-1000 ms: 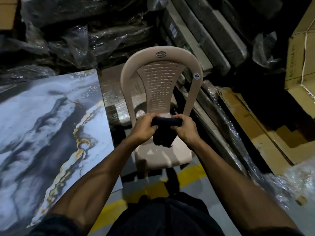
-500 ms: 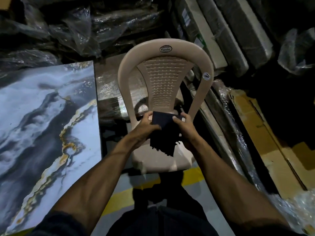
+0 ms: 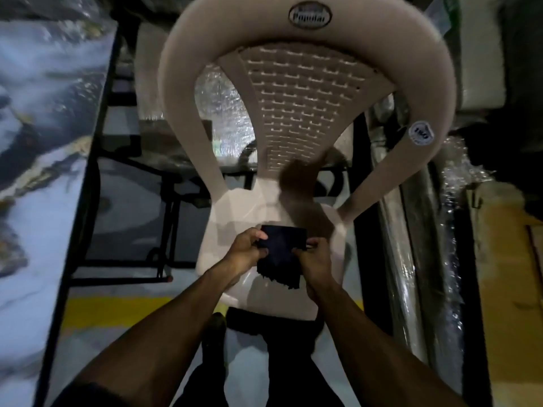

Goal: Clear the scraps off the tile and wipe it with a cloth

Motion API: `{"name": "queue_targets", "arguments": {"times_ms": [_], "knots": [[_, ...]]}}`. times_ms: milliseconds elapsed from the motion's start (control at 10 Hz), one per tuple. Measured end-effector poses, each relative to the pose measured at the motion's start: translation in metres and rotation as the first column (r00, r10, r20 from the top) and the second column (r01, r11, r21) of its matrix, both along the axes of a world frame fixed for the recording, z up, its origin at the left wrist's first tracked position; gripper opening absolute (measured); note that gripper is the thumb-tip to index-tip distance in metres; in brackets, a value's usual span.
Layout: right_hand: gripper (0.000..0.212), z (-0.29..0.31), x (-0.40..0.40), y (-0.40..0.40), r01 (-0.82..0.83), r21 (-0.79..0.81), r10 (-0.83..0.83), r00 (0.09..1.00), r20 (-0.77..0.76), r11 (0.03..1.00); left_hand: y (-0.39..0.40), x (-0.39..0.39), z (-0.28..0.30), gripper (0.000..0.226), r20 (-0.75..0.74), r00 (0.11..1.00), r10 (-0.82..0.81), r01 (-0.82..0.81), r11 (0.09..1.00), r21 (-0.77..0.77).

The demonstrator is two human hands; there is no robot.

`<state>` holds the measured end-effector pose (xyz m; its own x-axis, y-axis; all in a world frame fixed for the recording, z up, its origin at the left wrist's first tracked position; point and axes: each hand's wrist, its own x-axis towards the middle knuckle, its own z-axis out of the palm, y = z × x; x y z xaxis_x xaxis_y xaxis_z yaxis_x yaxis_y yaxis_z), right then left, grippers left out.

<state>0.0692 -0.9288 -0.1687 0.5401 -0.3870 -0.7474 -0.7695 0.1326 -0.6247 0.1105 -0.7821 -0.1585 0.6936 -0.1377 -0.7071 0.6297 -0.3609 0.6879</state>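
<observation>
closer now than half a second ago: camera has dropped toward the beige plastic chair (image 3: 293, 92), whose backrest fills the upper view. left hand (image 3: 245, 254) and right hand (image 3: 316, 259) both pinch the dark cloth (image 3: 280, 254), holding it over the chair seat, lower than before; its bottom edge hangs ragged between the wrists. marbled tile (image 3: 44, 160) lies well left of the chair on a dark frame, now cropped at the left edge. scraps on it cannot be made out; view blurred.
</observation>
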Motion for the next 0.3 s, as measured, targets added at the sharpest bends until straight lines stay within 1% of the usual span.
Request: {"name": "queue_targets", "arguments": {"times_ms": [100, 200, 300], "knots": [[0.032, -0.034, 0.015, -0.009, -0.003, -0.041, 0.003, 1.0, -0.014, 0.999, -0.01, 0.008, -0.027, 0.034, -0.019, 0.996, 0.084, -0.084, 0.996, -0.014], [0.031, -0.054, 0.035, -0.013, -0.013, -0.048, 0.013, 1.0, -0.015, 0.999, -0.017, 0.019, -0.048, 0.033, 0.026, 0.992, 0.121, -0.121, 0.993, -0.009], [0.038, -0.074, 0.042, -0.013, -0.127, -0.121, 0.113, 0.987, -0.112, 0.984, -0.019, 0.031, -0.057, 0.028, 0.013, 0.977, 0.211, -0.212, 0.977, 0.038]]}}
